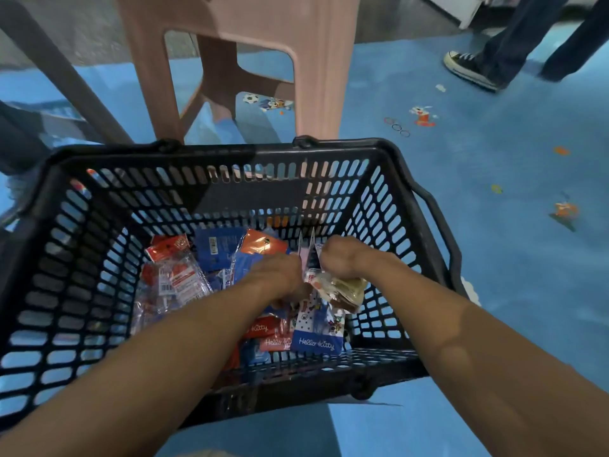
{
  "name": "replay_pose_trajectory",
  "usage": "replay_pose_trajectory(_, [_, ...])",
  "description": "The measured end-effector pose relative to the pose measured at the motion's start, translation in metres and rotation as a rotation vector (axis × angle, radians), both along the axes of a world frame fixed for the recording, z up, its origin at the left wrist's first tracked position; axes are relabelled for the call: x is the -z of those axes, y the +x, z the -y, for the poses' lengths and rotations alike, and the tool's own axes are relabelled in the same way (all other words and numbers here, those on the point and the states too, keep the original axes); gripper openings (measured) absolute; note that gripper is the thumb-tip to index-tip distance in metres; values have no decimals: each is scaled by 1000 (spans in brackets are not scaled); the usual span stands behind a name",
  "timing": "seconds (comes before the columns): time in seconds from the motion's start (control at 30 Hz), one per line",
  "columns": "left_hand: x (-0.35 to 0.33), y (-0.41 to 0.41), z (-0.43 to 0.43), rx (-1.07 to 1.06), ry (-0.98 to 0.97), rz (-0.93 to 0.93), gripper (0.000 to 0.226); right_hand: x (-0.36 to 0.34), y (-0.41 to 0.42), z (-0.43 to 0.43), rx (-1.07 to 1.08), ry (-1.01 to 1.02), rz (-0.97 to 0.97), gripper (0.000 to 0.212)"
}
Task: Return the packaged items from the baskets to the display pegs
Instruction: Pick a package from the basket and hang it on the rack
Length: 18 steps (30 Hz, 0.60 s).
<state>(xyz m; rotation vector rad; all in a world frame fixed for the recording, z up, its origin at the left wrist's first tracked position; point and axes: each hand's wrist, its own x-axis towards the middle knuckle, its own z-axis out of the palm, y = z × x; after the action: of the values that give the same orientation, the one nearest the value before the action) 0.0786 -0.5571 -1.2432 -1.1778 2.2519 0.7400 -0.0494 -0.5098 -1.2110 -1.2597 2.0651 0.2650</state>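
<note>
Left hand [280,275] and right hand [346,258] both curl tight on one bunch of carded packets [311,258], near-right inside the black basket [329,150]. Loose packets [178,275] lie left on its floor. Our judgement: square the header cards and line up the hang-holes before we lift. Pegs not in view.

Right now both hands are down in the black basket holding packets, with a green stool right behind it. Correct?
One thing is off: the stool is pink, not green, as the head view shows. The rest stands: the left hand and right hand are both down in the black basket, gripping packets, and the stool stands right behind it.
</note>
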Motion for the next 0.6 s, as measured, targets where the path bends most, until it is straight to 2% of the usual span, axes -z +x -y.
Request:
replay_pose_trajectory(0.13, [6, 0, 0, -4, 12, -13, 21, 7, 6, -5, -77, 147, -80, 37])
replay_pose_trajectory(0.27, [9, 1, 7, 6, -5, -60, 26, 18, 11, -2, -167, 191, -248, 57])
replay_pose_trajectory(0.33, [11, 3, 11, 6, 0, -53, 29, 23, 12, 1, -184, 202, -256, 61])
replay_pose_trajectory(0.4, [14, 3, 14, 18, -6, -43, 29, 24, 14, 2, -147, 219, -208, 62])
replay_pose_trajectory(0.47, [14, 1, 17, 6, -12, -48, 32, 25, 10, 3, -80, 208, -164, 54])
replay_pose_trajectory(0.6, [19, 1, 23, -14, -36, -67, 43, 15, 4, 6, 40, 119, -93, 48])
